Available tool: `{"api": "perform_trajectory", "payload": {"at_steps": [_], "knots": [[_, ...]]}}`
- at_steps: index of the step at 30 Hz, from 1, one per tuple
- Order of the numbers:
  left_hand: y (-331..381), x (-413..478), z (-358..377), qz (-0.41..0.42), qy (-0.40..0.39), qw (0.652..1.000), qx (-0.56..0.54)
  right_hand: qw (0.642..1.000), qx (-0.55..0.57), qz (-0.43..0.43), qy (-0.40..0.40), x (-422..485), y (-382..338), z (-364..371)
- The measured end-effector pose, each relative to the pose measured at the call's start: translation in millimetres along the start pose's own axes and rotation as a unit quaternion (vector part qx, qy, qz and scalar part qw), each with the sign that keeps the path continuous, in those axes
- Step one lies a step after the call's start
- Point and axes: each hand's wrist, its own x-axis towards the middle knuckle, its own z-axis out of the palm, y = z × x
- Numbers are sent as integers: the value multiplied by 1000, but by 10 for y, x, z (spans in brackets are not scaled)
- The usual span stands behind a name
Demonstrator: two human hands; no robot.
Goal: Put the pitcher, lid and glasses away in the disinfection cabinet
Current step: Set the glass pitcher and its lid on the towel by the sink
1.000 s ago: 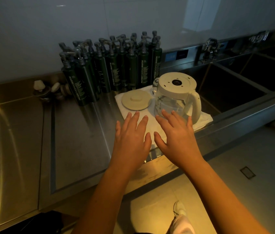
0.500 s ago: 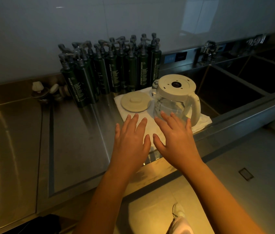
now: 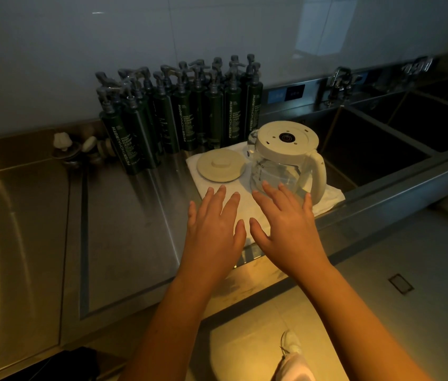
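Head view is showing the left grip (image 3: 213, 229) and the right grip (image 3: 288, 229), both bare hands, reaching out side by side over the near edge of a steel worktop (image 3: 124, 229). Both grips are lying open, palms down, fingers straight and spread, holding nothing. Whether they are pressing on the white cloth (image 3: 330, 198) under them or hovering just above it cannot be told.

The pitcher (image 3: 277, 171) is standing upside down on that cloth, its cream base facing up and its handle pointing toward the sink (image 3: 368, 149). The right grip's fingertips (image 3: 265, 185) are overlapping the bottom of its glass wall in the picture; contact cannot be confirmed. The lid (image 3: 220, 165) is lying flat on the cloth just beside the pitcher, on its left and a little beyond the left grip's fingertips. A cluster of dark pump bottles (image 3: 178, 119) is standing behind the cloth against the wall.

By my judgement the task is sitting at its very start: 2 of its things, pitcher and lid, are waiting on the worktop, neither one lifted. No glasses and no disinfection cabinet are showing, so their state cannot be told. Taking hold, carrying and stowing are all remaining.
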Motion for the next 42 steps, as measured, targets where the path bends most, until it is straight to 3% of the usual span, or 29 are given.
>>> {"api": "perform_trajectory", "payload": {"at_steps": [42], "knots": [[79,115,-35,-11,-16,1000,5,1000,17,8,-22,52,90,-54]]}}
